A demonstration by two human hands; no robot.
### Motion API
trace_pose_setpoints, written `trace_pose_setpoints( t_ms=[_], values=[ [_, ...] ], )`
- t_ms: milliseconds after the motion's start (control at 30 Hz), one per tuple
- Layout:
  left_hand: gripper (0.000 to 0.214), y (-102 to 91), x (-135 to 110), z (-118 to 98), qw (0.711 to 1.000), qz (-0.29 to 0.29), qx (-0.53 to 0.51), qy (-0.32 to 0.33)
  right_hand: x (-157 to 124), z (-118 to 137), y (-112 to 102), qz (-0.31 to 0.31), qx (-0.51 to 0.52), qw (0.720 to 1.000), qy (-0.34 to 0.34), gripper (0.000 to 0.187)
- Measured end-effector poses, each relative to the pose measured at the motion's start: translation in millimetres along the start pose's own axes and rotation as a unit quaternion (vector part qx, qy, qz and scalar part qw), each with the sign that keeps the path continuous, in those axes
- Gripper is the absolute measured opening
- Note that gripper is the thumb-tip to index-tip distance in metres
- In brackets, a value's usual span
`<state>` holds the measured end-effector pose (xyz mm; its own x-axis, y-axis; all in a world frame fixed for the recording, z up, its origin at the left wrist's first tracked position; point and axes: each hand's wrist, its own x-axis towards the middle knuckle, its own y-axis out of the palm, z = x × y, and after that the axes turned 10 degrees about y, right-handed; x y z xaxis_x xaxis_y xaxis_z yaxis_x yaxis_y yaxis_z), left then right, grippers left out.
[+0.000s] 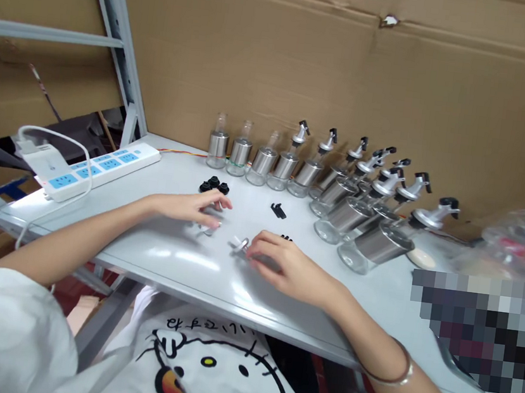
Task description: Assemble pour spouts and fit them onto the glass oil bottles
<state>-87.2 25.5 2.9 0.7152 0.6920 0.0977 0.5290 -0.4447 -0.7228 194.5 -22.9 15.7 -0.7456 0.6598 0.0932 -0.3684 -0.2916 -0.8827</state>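
Observation:
My left hand [189, 205] hovers low over the table with its fingers apart. Beneath its thumb is a small silvery piece [205, 230], partly hidden. Just behind that hand sit several round black stoppers [215, 184] in a cluster. My right hand [285, 263] has its fingertips closed at a small silver pour spout [240, 245] with a whitish end pointing left. Small black parts [286, 238] show behind the right knuckles, mostly hidden. Farther back lie black levers [278, 210].
Glass bottles with steel sleeves [264, 160] line the back; those toward the right carry spouts with black levers [447, 208]. A white power strip [113, 168] lies left. At right are a pale oval object [421, 259] and clear plastic bags [519, 247]. Cardboard [308, 55] stands behind.

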Motion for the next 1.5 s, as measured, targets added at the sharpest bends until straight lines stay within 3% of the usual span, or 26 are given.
trace_pose_setpoints(
  t_ms=[100,267,333,500,600,800,900,1233,1500],
  values=[
    [0.071,5.2,-2.7,-7.5,0.997,0.054,0.030,0.039,-1.6,6.5,-0.1,0.024,0.019,0.999,-0.016,0.022],
    [0.089,24.1,-1.5,-14.5,0.996,0.032,0.023,0.077,-1.1,11.9,6.2,0.049,0.005,0.999,-0.015,0.042],
    [0.085,28.6,1.2,-16.2,0.995,0.021,0.016,0.093,-0.5,10.8,8.1,0.049,-0.005,0.999,-0.019,0.047],
    [0.040,26.7,6.2,-22.4,0.994,0.025,0.031,0.106,0.4,7.4,8.9,0.050,-0.019,0.998,-0.020,0.048],
    [0.025,21.7,5.8,-22.1,0.993,0.025,0.044,0.107,0.3,7.8,8.7,0.054,-0.026,0.998,-0.016,0.047],
    [0.042,12.8,-0.6,-12.1,0.984,-0.007,0.173,0.040,-0.3,7.7,8.5,0.044,-0.026,0.999,-0.012,0.041],
    [0.051,11.3,-2.8,-10.5,0.981,0.004,0.191,0.018,-0.5,7.0,8.1,0.040,-0.020,0.999,-0.014,0.038],
    [0.051,5.6,-4.3,-12.3,0.974,0.031,0.220,0.030,-0.3,6.1,6.1,0.038,-0.013,0.999,-0.017,0.034],
    [0.046,8.9,-1.9,-9.6,0.972,0.016,0.233,0.043,-0.3,6.6,5.3,0.032,-0.010,0.999,-0.021,0.032]
  ],
)
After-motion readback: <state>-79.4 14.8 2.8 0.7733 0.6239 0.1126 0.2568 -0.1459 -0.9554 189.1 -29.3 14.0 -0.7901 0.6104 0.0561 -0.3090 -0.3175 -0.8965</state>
